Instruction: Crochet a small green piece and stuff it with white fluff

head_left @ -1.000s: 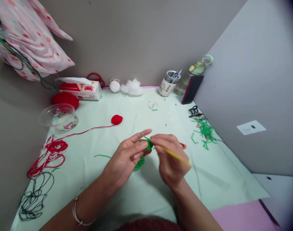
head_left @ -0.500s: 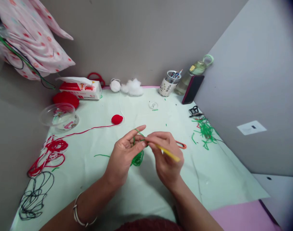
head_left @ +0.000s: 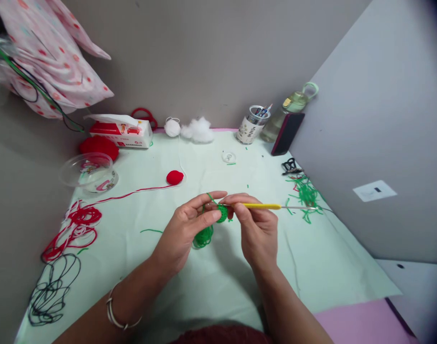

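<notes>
Pale cloth [head_left: 329, 272] is lying under the work; left hand [head_left: 179, 231] is pinching the green piece [head_left: 222, 213] mid-scene, right hand [head_left: 258, 229] is gripping the hook [head_left: 263, 206] just right of it. Even tension on the yarn [head_left: 210, 196] over the left index should be helping avoid snags.

left hand [head_left: 179, 234]: index finger extended, thumb pinching | right hand [head_left: 259, 231]: fingers curled, pinching | forearms [head_left: 132, 282]: angled inward

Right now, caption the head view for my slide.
Left hand pinches a green piece, right hand a yellow hook, green yarn coiled nearby.
</notes>
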`<control>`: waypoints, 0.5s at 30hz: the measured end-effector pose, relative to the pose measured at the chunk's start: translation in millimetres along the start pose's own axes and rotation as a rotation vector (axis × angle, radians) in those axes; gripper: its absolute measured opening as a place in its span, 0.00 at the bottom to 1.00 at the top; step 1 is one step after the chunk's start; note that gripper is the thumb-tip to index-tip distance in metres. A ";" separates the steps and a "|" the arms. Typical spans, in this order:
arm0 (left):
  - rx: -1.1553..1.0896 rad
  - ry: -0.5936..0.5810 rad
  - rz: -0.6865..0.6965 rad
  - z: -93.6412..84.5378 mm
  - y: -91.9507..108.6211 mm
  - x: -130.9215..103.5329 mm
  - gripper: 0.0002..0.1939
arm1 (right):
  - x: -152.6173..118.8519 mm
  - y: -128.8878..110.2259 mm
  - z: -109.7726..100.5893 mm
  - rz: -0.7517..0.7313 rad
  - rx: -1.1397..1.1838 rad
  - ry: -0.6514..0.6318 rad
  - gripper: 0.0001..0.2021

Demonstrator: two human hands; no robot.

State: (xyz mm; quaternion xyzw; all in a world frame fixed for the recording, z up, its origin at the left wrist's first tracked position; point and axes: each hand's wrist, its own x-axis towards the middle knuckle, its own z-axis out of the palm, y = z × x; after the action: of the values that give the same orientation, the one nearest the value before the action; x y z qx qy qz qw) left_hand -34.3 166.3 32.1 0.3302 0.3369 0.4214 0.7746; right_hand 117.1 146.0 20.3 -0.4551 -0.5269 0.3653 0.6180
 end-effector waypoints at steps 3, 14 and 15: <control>-0.008 0.011 0.001 1.6 -0.7 -0.5 0.18 | -0.5 0.4 0.4 -0.024 0.024 0.013 0.08; -0.161 -0.114 -0.131 -5.8 0.5 2.5 0.20 | 4.1 -1.4 -2.3 0.139 0.270 0.033 0.10; -0.170 -0.135 -0.138 -7.2 0.7 2.7 0.20 | 5.7 -2.0 -3.2 0.182 0.289 0.039 0.11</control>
State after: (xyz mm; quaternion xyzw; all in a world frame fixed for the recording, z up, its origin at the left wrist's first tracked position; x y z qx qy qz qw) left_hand -39.3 170.6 28.0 0.2669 0.2690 0.3712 0.8477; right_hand 121.2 150.1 23.9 -0.4144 -0.4135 0.4829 0.6512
